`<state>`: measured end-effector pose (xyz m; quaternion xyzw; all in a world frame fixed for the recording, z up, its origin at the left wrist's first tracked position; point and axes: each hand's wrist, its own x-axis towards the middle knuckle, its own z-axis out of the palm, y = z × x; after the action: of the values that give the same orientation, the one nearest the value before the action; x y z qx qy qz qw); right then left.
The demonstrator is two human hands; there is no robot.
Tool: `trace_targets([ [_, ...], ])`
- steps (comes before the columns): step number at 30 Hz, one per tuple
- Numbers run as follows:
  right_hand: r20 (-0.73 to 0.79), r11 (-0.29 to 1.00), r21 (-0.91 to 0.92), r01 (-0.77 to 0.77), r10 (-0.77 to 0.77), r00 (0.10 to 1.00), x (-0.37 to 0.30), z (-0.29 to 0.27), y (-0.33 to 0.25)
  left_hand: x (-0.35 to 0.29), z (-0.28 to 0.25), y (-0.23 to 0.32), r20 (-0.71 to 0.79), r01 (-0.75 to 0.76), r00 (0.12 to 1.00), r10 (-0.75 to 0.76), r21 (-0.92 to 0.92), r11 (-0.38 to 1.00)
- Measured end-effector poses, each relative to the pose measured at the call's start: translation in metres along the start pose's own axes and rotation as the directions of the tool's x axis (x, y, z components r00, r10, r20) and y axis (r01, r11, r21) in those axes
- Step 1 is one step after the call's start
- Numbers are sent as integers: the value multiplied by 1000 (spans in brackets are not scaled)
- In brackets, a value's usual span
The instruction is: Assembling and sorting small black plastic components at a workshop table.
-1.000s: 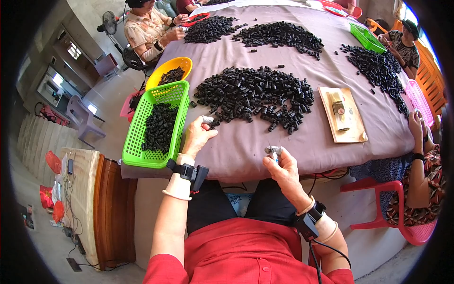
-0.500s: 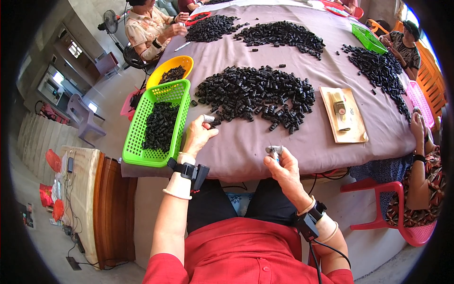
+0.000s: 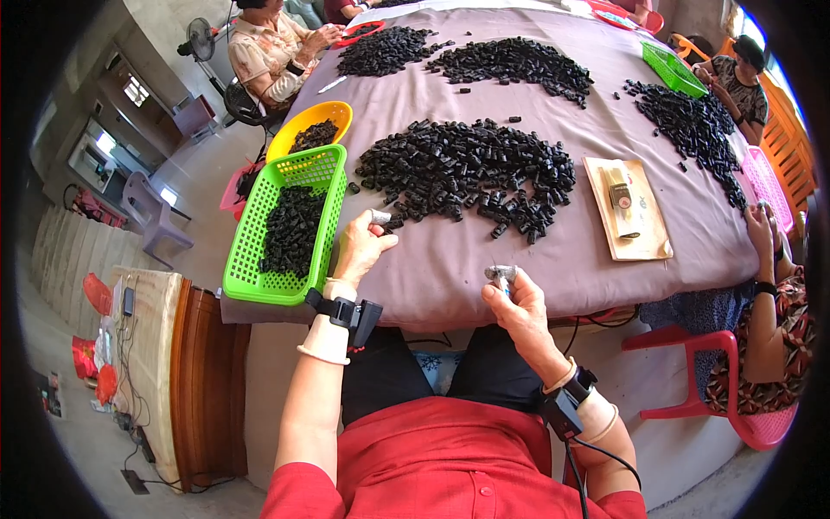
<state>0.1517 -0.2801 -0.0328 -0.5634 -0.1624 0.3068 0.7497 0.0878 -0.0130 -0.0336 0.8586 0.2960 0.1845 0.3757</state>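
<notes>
My left hand (image 3: 361,246) is at the near edge of a heap of small black cylindrical parts (image 3: 467,169), its index finger wrapped in silvery tape. Its fingers are closed on one small black part (image 3: 393,223) beside the heap. Over the table's near edge, my right hand (image 3: 520,313) is pinched, with similar grey wrapping on a fingertip. Something small and thin with a bluish bit (image 3: 502,284) shows in that pinch; its kind is not clear. By my left wrist stands a green basket (image 3: 335,173), partly filled with more black parts.
A yellow bowl (image 3: 343,121) of dark pieces sits behind the basket. At right on the mauve cloth (image 3: 415,290) lies a tan board (image 3: 657,233) with a small packet. Other people sit around the table near further heaps, including a person (image 3: 268,52) at upper left.
My hands hold almost the same place and pose. The person at upper left has shifted their hands up toward the red tray.
</notes>
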Motion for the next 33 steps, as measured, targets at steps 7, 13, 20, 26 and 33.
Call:
trace_targets([
  [7, 3, 1000, -21, 2, -2, 1000, 2, 1, -1, 4, 3, -15, -36, -9, 999, 6, -80, 997],
  [13, -20, 1000, -11, -16, 16, 1000, 1, 1, -3, 21, 10, 55, 146, -5, 987, 73, -423, 906],
  [20, -15, 1000, -22, 7, -7, 1000, 1, -1, -2, 30, 31, 94, 206, 17, 973, 105, -514, 858],
  [26, -21, 999, -42, 17, -18, 1000, 1, -2, 2, -29, 46, 72, 371, 222, 927, 51, -657, 720],
  [33, -15, 992, 110, 63, -61, 998, -2, -1, -5, -68, 52, 76, 435, 346, 901, 11, -732, 587],
])
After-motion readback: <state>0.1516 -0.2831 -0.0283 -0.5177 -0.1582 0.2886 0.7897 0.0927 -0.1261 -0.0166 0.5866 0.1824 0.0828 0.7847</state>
